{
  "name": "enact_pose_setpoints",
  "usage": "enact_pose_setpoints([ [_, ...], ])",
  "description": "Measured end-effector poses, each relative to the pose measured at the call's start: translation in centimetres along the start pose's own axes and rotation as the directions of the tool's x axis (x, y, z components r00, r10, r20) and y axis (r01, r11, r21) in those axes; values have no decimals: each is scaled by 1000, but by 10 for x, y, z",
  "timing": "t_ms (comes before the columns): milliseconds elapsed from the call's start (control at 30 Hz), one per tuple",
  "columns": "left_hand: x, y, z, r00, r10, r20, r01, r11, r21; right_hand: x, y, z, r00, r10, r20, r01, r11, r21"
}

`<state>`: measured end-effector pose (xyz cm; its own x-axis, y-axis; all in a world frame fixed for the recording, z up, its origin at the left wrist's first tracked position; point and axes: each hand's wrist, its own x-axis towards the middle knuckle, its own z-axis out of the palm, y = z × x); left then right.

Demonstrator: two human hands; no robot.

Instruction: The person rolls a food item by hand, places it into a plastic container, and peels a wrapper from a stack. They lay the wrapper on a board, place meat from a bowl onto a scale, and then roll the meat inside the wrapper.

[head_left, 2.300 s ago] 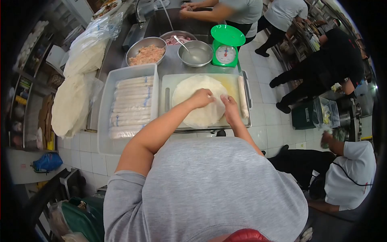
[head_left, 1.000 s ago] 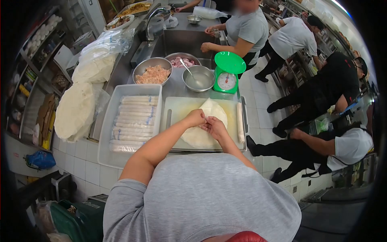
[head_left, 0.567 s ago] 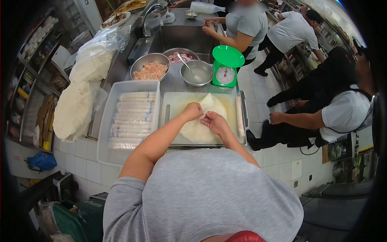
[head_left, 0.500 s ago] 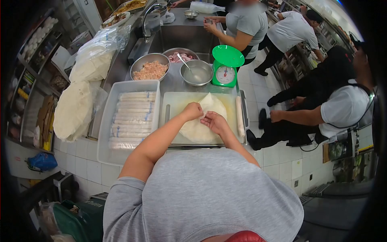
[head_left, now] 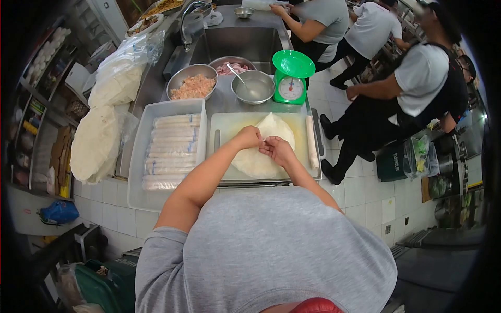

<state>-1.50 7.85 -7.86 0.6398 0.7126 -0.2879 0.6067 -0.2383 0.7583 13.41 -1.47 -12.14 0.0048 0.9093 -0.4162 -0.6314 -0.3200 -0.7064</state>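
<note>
A pile of thin, round, pale wrappers (head_left: 255,163) lies on a white cutting board (head_left: 223,121), with a pointed fold at its far edge. Above the pile, my left hand (head_left: 248,137) is closed, its fingertips pinching a wrapper edge. My right hand (head_left: 279,150) is just to the right, its thumb and fingertips also pinching the wrapper close to the left fingers. Exactly how much wrapper is between the fingertips is hidden. A long, pale roll (head_left: 312,142) rests along the board's right side.
Left of the board, a plastic tub (head_left: 134,156) contains several wrapped rolls. Beyond are a bowl of pinkish filling (head_left: 194,86), a bowl with a spoon (head_left: 253,87), a green scale (head_left: 292,65) and a sink (head_left: 237,44). Co-workers stand at the right, one (head_left: 417,83) close by.
My hands stay together over the wrappers, with only small finger shifts. At the right, a co-worker in a dark apron has moved and now stands more upright. The view has tilted slightly.
</note>
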Motion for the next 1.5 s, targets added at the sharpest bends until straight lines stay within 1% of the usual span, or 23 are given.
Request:
enact_pose_setpoints([
  [33,0,1,-2,998,-56,13,56,998,-26,-1,-1,1,1000,2,-6,-2,1000,8],
  [133,1,2,-5,993,-45,112,50,998,-44,-3,-2,4,1000,6,-25,-6,1000,30],
  [267,1,3,-8,986,-52,155,61,997,-54,-1,-1,3,999,3,-43,-1,999,46],
  [333,1,3,-11,982,-52,184,60,997,-38,-2,-4,6,999,-9,-33,9,1000,0],
  [433,6,-8,-6,982,-41,182,70,985,-155,-2,-1,3,1000,-22,-9,22,1000,-10],
  [467,7,-10,-5,986,-50,160,74,987,-146,0,2,1,1000,-28,3,28,1000,-6],
  [533,8,-9,-5,993,-60,106,73,989,-126,-4,0,6,999,-25,-31,25,1000,-5],
  [633,9,-11,0,988,84,-130,-86,996,-13,-2,1,4,998,-21,-64,22,1000,5],
  [733,10,-11,3,982,104,-157,-115,991,-62,-2,2,2,998,-39,-59,39,999,5],
  [833,9,-12,6,989,110,-102,-109,994,17,-4,1,4,998,-39,-39,39,999,-12],
  [933,9,-13,7,993,85,-78,-80,995,58,-6,2,7,997,-61,-53,60,998,-12],
  [1033,9,-15,7,993,88,-83,-83,995,59,-7,3,12,992,-69,-109,60,995,-78],
  [1067,10,-16,7,994,76,-74,-72,996,58,-8,2,13,984,-123,-130,95,974,-206],
  [1133,12,-18,7,996,58,-68,-54,997,54,-13,-9,21,959,-245,-145,155,876,-458],
  [1167,13,-19,6,997,48,-59,-45,998,45,-8,-17,15,875,-453,-170,231,700,-675],
  [1200,13,-18,6,998,38,-50,-36,999,35,-1,-31,0,755,-641,-136,246,470,-848],
  [1233,13,-18,6,999,27,-40,-26,999,25,1,-46,-9,611,-791,-46,197,208,-958],
  [1267,12,-18,6,999,14,-36,-13,1000,17,1,-60,-19,511,-859,-31,-4,34,-999],
  [1300,13,-19,7,999,5,-35,-4,1000,9,-2,-77,-23,408,-913,16,-224,-117,-968],
  [1333,15,-20,8,999,-2,-34,2,1000,1,-1,-87,-33,472,-878,-80,-295,-72,-953],
  [1400,18,-24,10,998,43,-51,-41,998,40,11,-101,-57,563,-780,-274,-440,-1,-898],
  [1433,20,-25,10,996,64,-60,-60,996,58,22,-102,-74,636,-735,-235,-409,-62,-911],
  [1500,19,-24,10,995,82,-60,-78,995,60,27,-98,-82,640,-748,-178,-323,-51,-945],
])
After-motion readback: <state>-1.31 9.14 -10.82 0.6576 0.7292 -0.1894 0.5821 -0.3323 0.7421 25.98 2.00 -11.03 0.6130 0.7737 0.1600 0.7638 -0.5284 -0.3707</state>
